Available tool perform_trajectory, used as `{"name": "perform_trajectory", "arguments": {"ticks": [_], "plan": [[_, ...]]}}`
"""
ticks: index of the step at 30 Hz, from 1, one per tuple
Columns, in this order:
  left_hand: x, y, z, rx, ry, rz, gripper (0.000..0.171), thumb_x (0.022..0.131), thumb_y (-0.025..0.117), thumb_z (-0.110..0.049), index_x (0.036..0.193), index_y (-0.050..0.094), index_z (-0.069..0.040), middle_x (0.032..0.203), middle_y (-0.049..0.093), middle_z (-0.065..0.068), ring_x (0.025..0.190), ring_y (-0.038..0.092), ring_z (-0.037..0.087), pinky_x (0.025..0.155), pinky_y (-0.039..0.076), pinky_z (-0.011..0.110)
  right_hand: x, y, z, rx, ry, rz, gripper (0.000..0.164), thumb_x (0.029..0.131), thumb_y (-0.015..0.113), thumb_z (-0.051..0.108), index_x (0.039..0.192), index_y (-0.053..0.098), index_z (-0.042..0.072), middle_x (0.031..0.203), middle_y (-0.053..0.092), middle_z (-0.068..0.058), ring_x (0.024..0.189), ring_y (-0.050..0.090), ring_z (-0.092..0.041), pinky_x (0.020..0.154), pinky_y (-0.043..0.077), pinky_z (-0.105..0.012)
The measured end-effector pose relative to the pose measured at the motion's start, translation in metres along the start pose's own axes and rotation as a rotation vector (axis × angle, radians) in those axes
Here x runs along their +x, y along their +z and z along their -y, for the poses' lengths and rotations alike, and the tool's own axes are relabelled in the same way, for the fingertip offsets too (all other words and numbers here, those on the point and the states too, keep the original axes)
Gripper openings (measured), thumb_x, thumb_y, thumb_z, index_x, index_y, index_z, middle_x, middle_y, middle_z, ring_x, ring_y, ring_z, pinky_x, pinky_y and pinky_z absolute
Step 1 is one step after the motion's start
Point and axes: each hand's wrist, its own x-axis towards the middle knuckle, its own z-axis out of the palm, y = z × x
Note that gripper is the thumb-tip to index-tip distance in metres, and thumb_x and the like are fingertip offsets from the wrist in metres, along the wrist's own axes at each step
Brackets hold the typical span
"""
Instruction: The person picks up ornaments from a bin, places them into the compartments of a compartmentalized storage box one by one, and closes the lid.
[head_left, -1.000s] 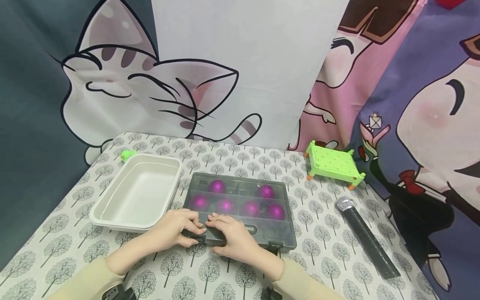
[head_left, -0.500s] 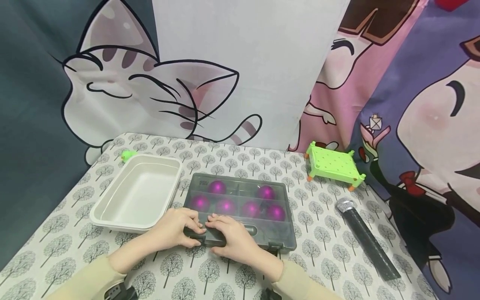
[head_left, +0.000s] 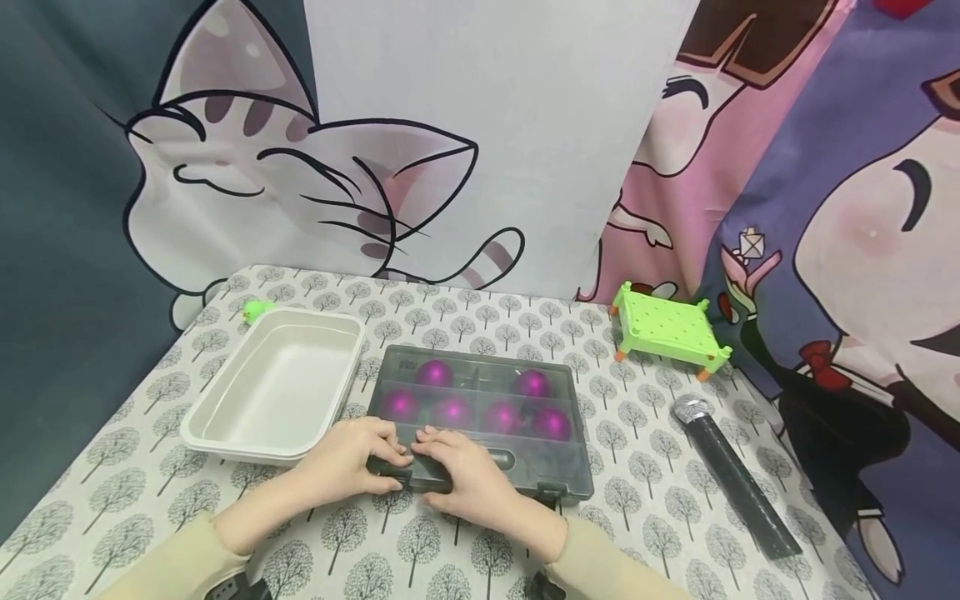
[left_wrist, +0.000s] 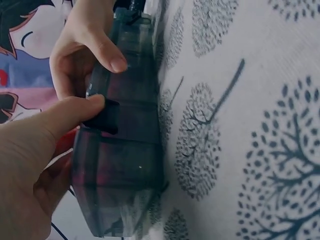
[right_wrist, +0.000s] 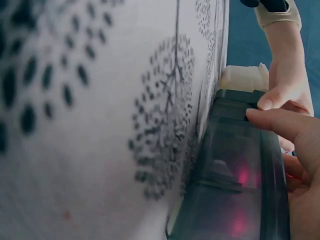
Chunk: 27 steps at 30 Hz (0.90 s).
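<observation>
Smoky grey see-through case (head_left: 480, 417), six shiny magenta balls (head_left: 450, 410) glowing inside. Cream-white tray (head_left: 273, 387) beside it. Lime-green stand (head_left: 667, 332) on orange feet. Black microphone (head_left: 731, 483), silver head. White tablecloth (head_left: 660, 500) printed with grey trees. Pale beige sleeves (head_left: 172, 558).

The tray (head_left: 276, 385) is crowding the case (head_left: 480, 421) on its left, while bare cloth (head_left: 637, 492) is lying open on its right.
</observation>
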Motion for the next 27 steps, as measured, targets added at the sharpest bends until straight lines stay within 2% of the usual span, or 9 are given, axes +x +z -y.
{"name": "perform_trajectory", "arguments": {"ticks": [3, 7, 11, 16, 22, 27], "plan": [[0.001, -0.004, -0.003, -0.004, -0.061, 0.044, 0.028, 0.064, 0.087, -0.028, 0.09, 0.079, -0.022, 0.084, 0.057, -0.019, 0.083, 0.054, 0.003, 0.074, 0.05, 0.025, 0.001, -0.004, 0.0, 0.08, -0.005, 0.004, 0.064, 0.074, 0.083, 0.022, 0.132, 0.059, 0.009, 0.143, 0.054, -0.008, 0.134, 0.05, -0.025, 0.11, 0.04, -0.053], [0.008, -0.01, -0.004, -0.024, -0.069, 0.109, 0.032, 0.061, 0.089, -0.027, 0.09, 0.078, -0.022, 0.086, 0.056, -0.017, 0.085, 0.05, 0.004, 0.077, 0.05, 0.027, 0.004, -0.013, -0.003, 0.225, -0.008, 0.003, 0.067, 0.073, 0.083, 0.021, 0.133, 0.056, 0.005, 0.139, 0.057, -0.012, 0.128, 0.054, -0.028, 0.109, 0.044, -0.047], [0.022, -0.014, -0.009, -0.021, -0.063, 0.207, 0.043, 0.057, 0.091, -0.027, 0.096, 0.074, -0.019, 0.099, 0.061, -0.012, 0.095, 0.053, 0.009, 0.087, 0.053, 0.035, 0.001, -0.023, -0.009, 0.298, 0.015, 0.012, 0.069, 0.073, 0.083, 0.022, 0.134, 0.055, 0.005, 0.137, 0.058, -0.011, 0.124, 0.056, -0.027, 0.107, 0.046, -0.044], [0.038, -0.011, -0.021, -0.007, -0.034, 0.281, 0.059, 0.054, 0.092, -0.028, 0.107, 0.072, -0.012, 0.115, 0.063, -0.003, 0.106, 0.056, 0.016, 0.096, 0.053, 0.041, -0.009, -0.031, -0.021, 0.297, 0.023, 0.019, 0.066, 0.075, 0.082, 0.023, 0.133, 0.056, 0.007, 0.135, 0.059, -0.01, 0.12, 0.059, -0.026, 0.103, 0.049, -0.043], [0.05, 0.0, -0.037, 0.016, 0.006, 0.263, 0.059, 0.056, 0.091, -0.033, 0.108, 0.072, -0.013, 0.117, 0.063, -0.003, 0.104, 0.055, 0.013, 0.093, 0.054, 0.034, -0.031, -0.044, -0.042, 0.27, 0.027, -0.006, 0.064, 0.075, 0.082, 0.023, 0.132, 0.057, 0.008, 0.132, 0.061, -0.009, 0.114, 0.061, -0.025, 0.097, 0.053, -0.042], [0.062, 0.011, -0.048, 0.019, 0.013, 0.279, 0.063, 0.06, 0.089, -0.039, 0.115, 0.068, -0.016, 0.121, 0.063, -0.004, 0.11, 0.055, 0.013, 0.097, 0.053, 0.035, -0.051, -0.053, -0.058, 0.226, 0.014, -0.048, 0.065, 0.073, 0.083, 0.023, 0.131, 0.058, 0.007, 0.131, 0.063, -0.009, 0.116, 0.061, -0.027, 0.099, 0.051, -0.049]]}}
